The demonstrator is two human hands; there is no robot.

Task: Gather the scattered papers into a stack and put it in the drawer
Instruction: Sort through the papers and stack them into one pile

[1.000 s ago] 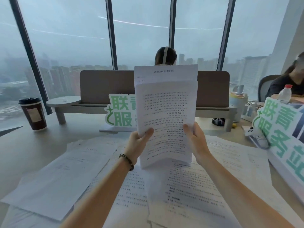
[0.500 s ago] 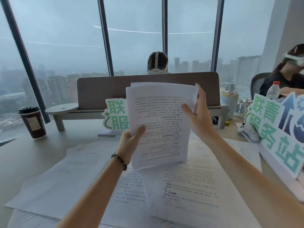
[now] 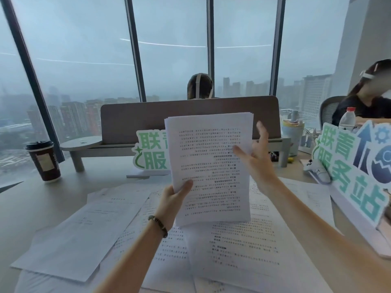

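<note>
The left hand pinches the stack of papers upright in the air above the surface; the right hand, fingers spread, steadies its right edge. Loose sheets lie below.

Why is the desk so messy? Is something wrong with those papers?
Nothing is spilled or torn. Loose sheets lie scattered and crooked across the desk, overlapping each other. The held stack looks upside down, pinched by the left hand while the right hand rests open on its edge.
</note>
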